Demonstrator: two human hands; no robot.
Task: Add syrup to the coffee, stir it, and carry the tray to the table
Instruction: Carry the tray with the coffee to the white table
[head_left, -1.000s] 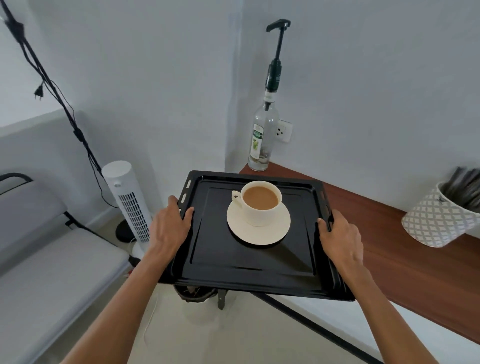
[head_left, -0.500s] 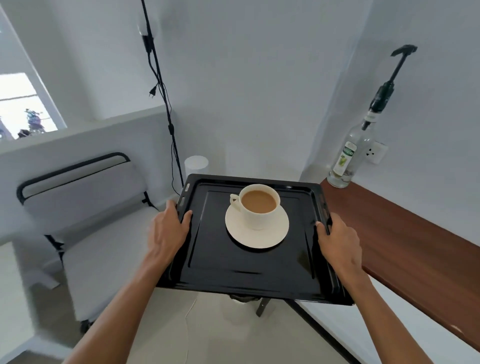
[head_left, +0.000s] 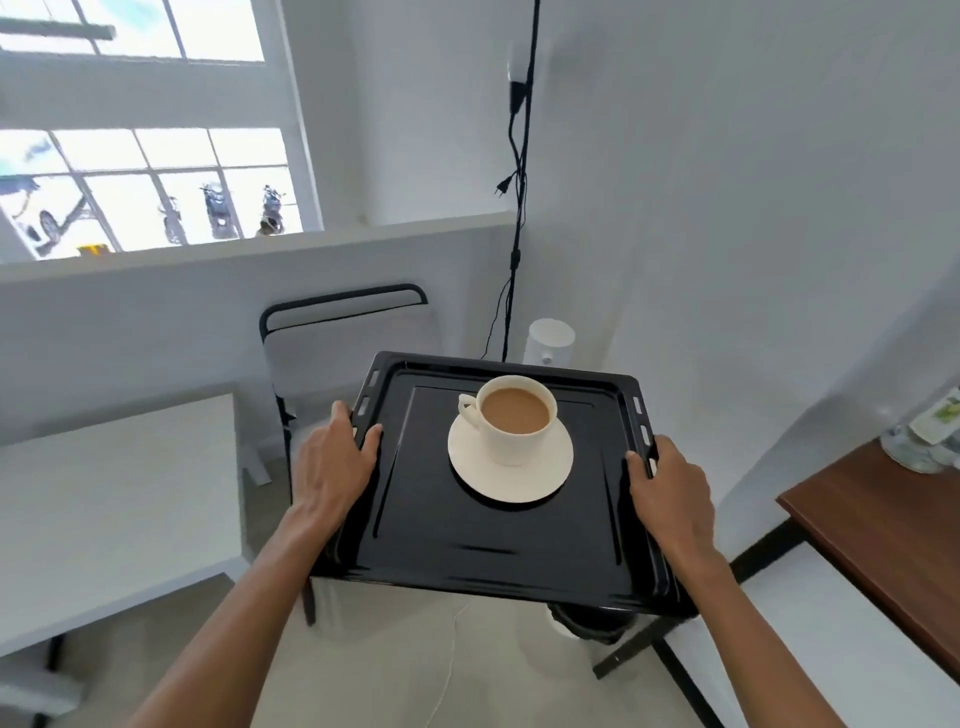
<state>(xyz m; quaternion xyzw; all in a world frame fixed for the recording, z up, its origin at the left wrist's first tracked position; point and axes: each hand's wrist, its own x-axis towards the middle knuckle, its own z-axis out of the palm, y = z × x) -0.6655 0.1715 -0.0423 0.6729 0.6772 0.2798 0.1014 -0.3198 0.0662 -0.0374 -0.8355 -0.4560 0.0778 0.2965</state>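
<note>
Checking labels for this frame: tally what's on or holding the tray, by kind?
Tray: 1
Cup of coffee: 1
Saucer: 1
Hands gripping the tray edges: 2, left hand and right hand
Total: 5

Daylight is pouring in through the window (head_left: 145, 130) at upper left, blowing out the panes and washing the white walls in a bright, even glow. The black tray (head_left: 498, 540) is catching soft streaks of glare, and the saucer (head_left: 511, 457) is casting only a faint shadow. Wide-angle distortion is bending lines near the edges, and the bottle (head_left: 930, 439) at far right is smearing with motion blur.
</note>
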